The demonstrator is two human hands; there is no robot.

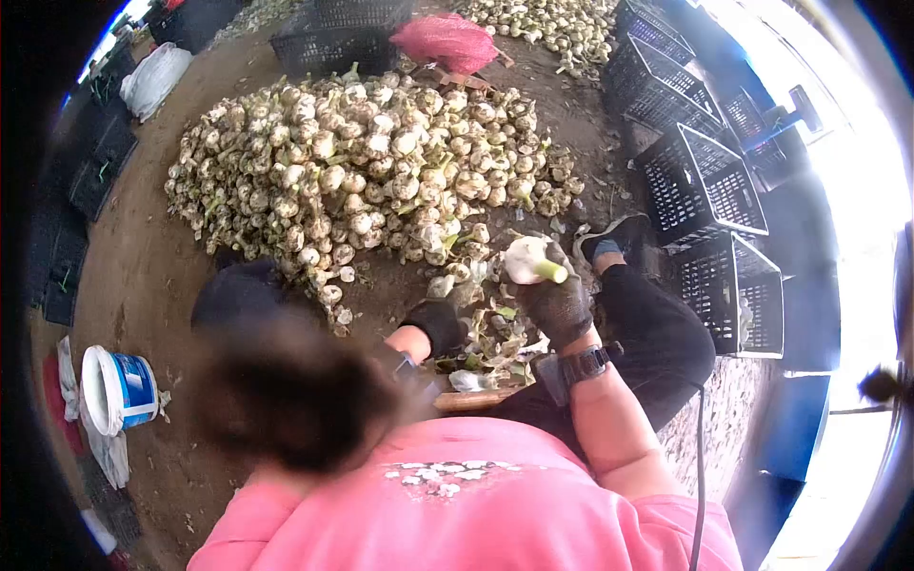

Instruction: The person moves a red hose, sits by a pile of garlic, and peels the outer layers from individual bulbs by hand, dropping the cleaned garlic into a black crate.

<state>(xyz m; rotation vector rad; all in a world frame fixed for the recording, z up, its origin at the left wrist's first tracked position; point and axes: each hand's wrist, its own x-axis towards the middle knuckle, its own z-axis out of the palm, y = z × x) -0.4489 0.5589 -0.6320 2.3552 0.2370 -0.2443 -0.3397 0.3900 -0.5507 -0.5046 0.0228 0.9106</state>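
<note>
My right hand [557, 309], in a dark soiled glove, is closed round a white garlic bulb [526, 260] whose short green stem points toward me. My left hand [436, 325], in a black glove, is low over the loose peelings [495, 341] between my legs; its fingers are partly hidden among pale skins, and I cannot tell what they hold. Just beyond both hands lies a large heap of garlic bulbs [352, 162], many with dirty outer skins and cut stems. A dark blurred shape [295, 390] covers part of my left forearm.
Black plastic crates [700, 186] line the right side, with another crate [338, 48] behind the heap. Beside it lies a red mesh sack [445, 43]. More bulbs [552, 24] spread at the back. A blue and white bucket [119, 390] is at the left, a white sack [157, 81] farther back.
</note>
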